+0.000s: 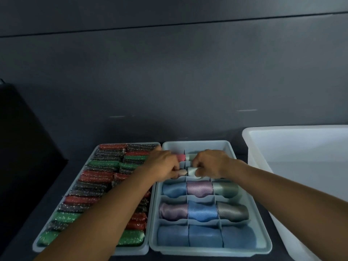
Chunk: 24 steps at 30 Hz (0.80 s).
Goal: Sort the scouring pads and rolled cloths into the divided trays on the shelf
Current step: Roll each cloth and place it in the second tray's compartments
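Left tray: pale blue-grey shallow plastic tray (pixel 131 251) on the dark shelf (pixel 22 213), touching the right tray's side.
Left tray contents: glittery mesh scouring pads (pixel 94 178) in red, green and dark grey, packed in two columns front to back.
Right tray: pale blue plastic tray with grid dividers (pixel 207 251).
Right tray contents: satin rolled cloths (pixel 202 210), one per compartment; front row is three blue, the next is lilac, blue, grey, and the third is blue, lilac, pale green.
Back row: coral-pink roll (pixel 180 157) beside a pale green roll (pixel 191 157).
Left hand (pixel 163 164): fingers curled round a pale pinkish roll (pixel 181 172) in the fourth row.
Right hand (pixel 212 162): fingertips pinch a whitish roll (pixel 193 171) in the adjoining compartment.
Tub: large white plastic tub (pixel 301 144), right of the trays; contents not visible.
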Available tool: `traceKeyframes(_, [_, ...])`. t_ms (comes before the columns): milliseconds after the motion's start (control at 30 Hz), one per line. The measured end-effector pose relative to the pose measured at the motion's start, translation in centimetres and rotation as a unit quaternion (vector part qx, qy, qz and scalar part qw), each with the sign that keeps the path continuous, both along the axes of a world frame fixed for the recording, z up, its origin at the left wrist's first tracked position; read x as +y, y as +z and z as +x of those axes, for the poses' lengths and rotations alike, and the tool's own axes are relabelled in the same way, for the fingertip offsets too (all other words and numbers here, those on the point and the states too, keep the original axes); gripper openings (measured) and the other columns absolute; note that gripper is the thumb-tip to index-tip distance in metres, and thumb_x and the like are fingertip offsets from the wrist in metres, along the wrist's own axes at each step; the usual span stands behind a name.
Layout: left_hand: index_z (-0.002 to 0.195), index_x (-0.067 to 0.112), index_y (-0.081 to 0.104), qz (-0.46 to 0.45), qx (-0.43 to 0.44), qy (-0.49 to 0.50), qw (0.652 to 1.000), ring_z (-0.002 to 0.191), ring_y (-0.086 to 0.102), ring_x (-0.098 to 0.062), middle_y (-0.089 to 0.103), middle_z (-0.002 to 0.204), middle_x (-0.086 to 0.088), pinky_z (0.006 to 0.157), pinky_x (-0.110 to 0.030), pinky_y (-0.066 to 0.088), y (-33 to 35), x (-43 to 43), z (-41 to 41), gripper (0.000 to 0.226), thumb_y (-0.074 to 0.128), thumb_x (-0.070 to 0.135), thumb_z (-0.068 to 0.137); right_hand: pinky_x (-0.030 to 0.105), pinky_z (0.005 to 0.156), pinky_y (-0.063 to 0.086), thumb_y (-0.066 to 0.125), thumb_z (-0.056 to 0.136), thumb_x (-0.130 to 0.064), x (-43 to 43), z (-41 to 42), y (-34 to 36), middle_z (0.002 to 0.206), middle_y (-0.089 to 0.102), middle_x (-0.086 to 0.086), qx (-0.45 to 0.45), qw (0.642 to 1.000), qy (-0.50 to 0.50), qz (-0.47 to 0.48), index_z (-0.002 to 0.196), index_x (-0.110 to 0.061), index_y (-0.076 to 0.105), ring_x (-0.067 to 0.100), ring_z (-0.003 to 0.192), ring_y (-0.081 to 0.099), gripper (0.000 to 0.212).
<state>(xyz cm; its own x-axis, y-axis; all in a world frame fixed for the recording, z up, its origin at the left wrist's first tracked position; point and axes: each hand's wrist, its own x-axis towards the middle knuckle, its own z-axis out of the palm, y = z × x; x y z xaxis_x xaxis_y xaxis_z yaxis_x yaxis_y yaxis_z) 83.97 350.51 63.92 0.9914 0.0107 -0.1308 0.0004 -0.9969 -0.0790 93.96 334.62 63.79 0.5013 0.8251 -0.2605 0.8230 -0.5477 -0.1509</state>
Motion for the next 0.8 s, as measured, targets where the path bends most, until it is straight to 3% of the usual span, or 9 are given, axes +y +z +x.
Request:
traceKeyframes(167, [0.086,0.025,0.068,0.018,-0.001,-0.011,1.000,0.082,0.052,-0.013,0.060,0.083,0.010,0.089,-0.036,0.032,-0.2,0.2,0.3,0.027,0.062,0.051,0.086,0.038,0.088,0.048,0.065,0.081,-0.043,0.2,0.5,-0.4,0.109,0.064,-0.003,-0.023,0.999,0.013,-0.024,0.106,-0.031,0.063,0.024,0.105,0.060,0.027])
traceKeyframes(300, [0.088,0.026,0.070,0.003,-0.003,-0.004,1.000,0.080,0.052,-0.012,0.059,0.079,0.014,0.084,-0.034,0.029,-0.2,0.3,0.2,0.025,0.065,0.051,0.085,0.032,0.080,0.045,0.068,0.079,-0.041,0.4,0.4,-0.1,0.098,0.065,-0.008,-0.023,0.999,0.012,-0.019,0.091,-0.027,0.063,0.020,0.099,0.061,0.019])
traceKeyframes(400, [0.104,0.029,0.071,-0.079,-0.013,0.022,0.997,0.092,0.061,-0.008,0.072,0.098,0.015,0.089,-0.030,0.027,0.5,0.7,-0.1,0.023,0.066,0.044,0.087,0.032,0.090,0.048,0.073,0.077,-0.046,-0.3,1.6,1.8,0.092,0.067,-0.016,0.054,0.995,-0.063,0.054,0.098,-0.031,0.071,0.009,0.094,0.061,0.026])
traceKeyframes(467, [0.114,0.030,0.068,-0.161,-0.038,0.055,0.985,0.099,0.064,-0.006,0.071,0.110,0.013,0.098,-0.029,0.037,0.8,0.9,-0.3,0.025,0.067,0.034,0.090,0.033,0.090,0.050,0.074,0.077,-0.044,-0.5,2.3,2.7,0.090,0.070,-0.016,0.068,0.990,-0.076,0.095,0.091,-0.032,0.072,0.006,0.091,0.064,0.019])
traceKeyframes(533, [0.119,0.029,0.067,-0.237,-0.076,0.081,0.965,0.101,0.063,-0.007,0.070,0.112,0.011,0.098,-0.034,0.047,1.0,1.1,-0.8,0.029,0.067,0.028,0.090,0.035,0.088,0.053,0.074,0.079,-0.033,-0.2,2.1,2.6,0.085,0.073,-0.011,0.111,0.982,-0.068,0.140,0.080,-0.031,0.072,0.006,0.085,0.067,0.003])
traceKeyframes(600, [0.122,0.029,0.065,-0.259,-0.104,0.095,0.956,0.104,0.060,-0.011,0.064,0.107,0.011,0.094,-0.037,0.049,1.2,1.3,-2.0,0.031,0.065,0.028,0.091,0.034,0.087,0.054,0.073,0.082,-0.025,0.4,1.0,2.1,0.085,0.073,-0.010,0.152,0.969,-0.034,0.189,0.077,-0.037,0.068,0.002,0.080,0.066,0.014])
traceKeyframes(667, [0.125,0.031,0.061,-0.260,-0.122,0.099,0.953,0.113,0.055,-0.013,0.059,0.115,0.008,0.098,-0.037,0.045,1.2,1.4,-4.1,0.033,0.064,0.030,0.092,0.028,0.087,0.052,0.072,0.084,-0.027,1.1,-0.7,1.6,0.093,0.072,-0.011,0.182,0.958,-0.005,0.221,0.093,-0.037,0.071,0.002,0.086,0.065,0.013])
traceKeyframes(733, [0.132,0.032,0.056,-0.255,-0.131,0.103,0.952,0.127,0.046,-0.011,0.053,0.136,0.007,0.108,-0.036,0.037,1.3,2.1,-6.8,0.039,0.061,0.033,0.094,0.023,0.090,0.050,0.071,0.086,-0.026,1.9,-2.3,1.3,0.105,0.070,-0.009,0.194,0.952,0.003,0.237,0.112,-0.026,0.070,0.001,0.095,0.064,0.025])
traceKeyframes(800, [0.138,0.032,0.051,-0.237,-0.141,0.121,0.954,0.135,0.037,-0.008,0.045,0.145,0.012,0.115,-0.036,0.030,1.6,3.9,-9.7,0.044,0.058,0.037,0.095,0.031,0.096,0.050,0.070,0.087,-0.025,2.8,-3.7,1.2,0.116,0.068,-0.003,0.177,0.954,0.006,0.243,0.120,-0.020,0.066,0.008,0.106,0.063,0.034])
